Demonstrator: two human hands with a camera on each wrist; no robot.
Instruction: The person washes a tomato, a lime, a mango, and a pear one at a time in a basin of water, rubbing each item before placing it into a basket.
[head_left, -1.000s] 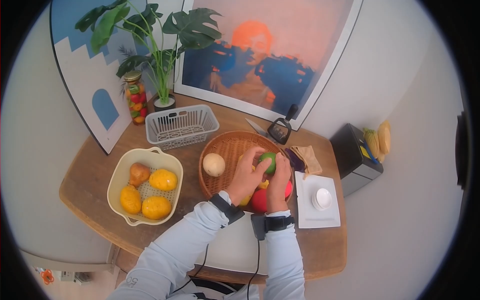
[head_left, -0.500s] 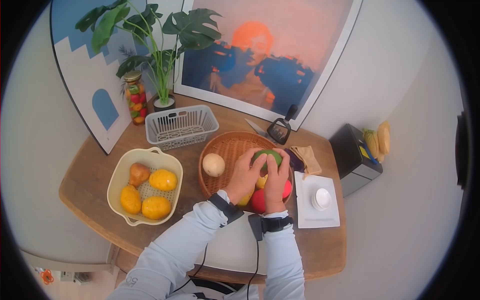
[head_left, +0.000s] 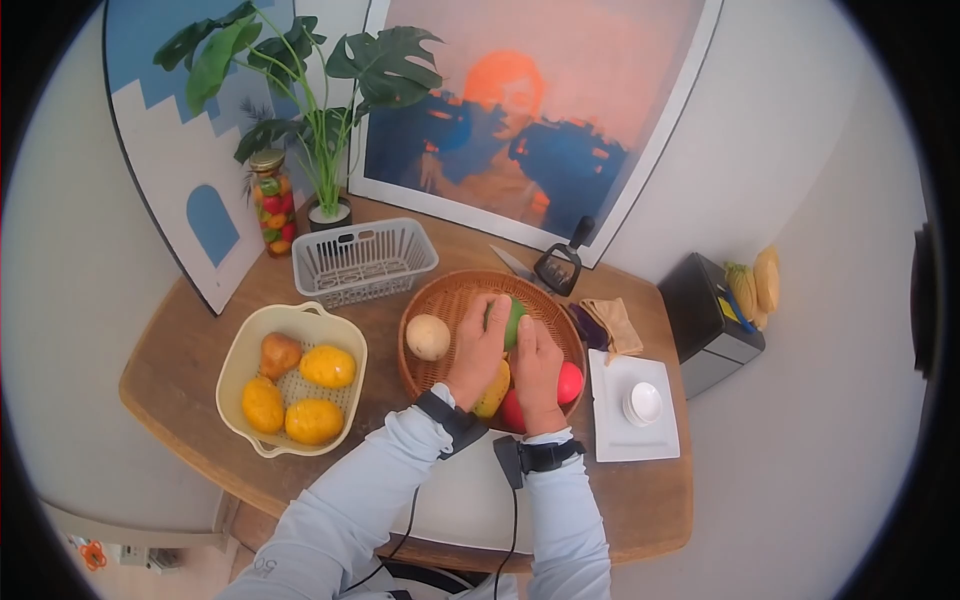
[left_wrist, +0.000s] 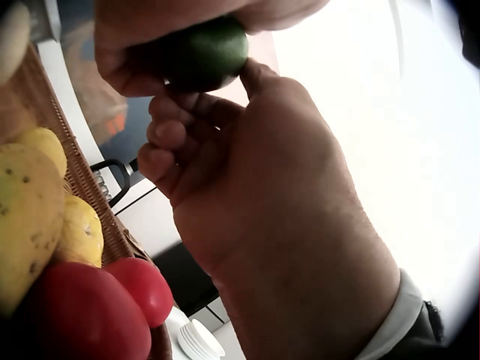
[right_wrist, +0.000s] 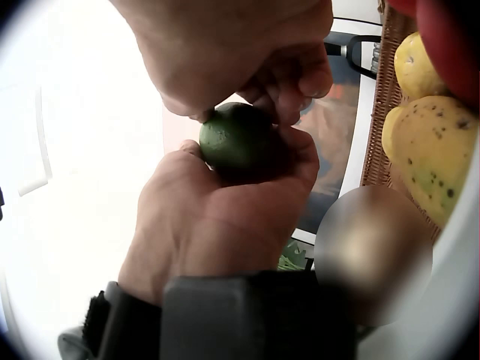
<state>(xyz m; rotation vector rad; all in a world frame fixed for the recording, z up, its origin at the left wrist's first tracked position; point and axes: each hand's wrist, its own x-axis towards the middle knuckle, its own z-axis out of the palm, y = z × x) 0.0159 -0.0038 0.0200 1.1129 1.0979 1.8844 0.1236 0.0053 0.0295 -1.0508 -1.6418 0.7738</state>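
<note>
A smooth, oval green fruit (head_left: 515,322) is held between both hands above the round wicker basket (head_left: 452,284). My left hand (head_left: 475,355) wraps its fingers round one side of it. On the other side, the right hand (head_left: 540,375) has its thumb and index finger against the fruit (left_wrist: 214,56), the other fingers curled beneath. In the basket, a pale round vegetable (head_left: 428,337) sits at the left. Spotted yellow mangoes (right_wrist: 431,146) and red tomatoes (left_wrist: 142,289) lie under and beside the hands, partly hidden by them.
A cream colander (head_left: 230,345) with several yellow fruits and a brown onion stands left. Behind are a grey basket (head_left: 365,270), a jar (head_left: 272,205) and a black-handled peeler or grater (head_left: 560,268). A white tray (head_left: 610,430) with small dishes (head_left: 642,402) lies right.
Both hands have drawn slightly left and lower with the green fruit, turning it between the fingers. More of the yellow mango shows between the wrists.
</note>
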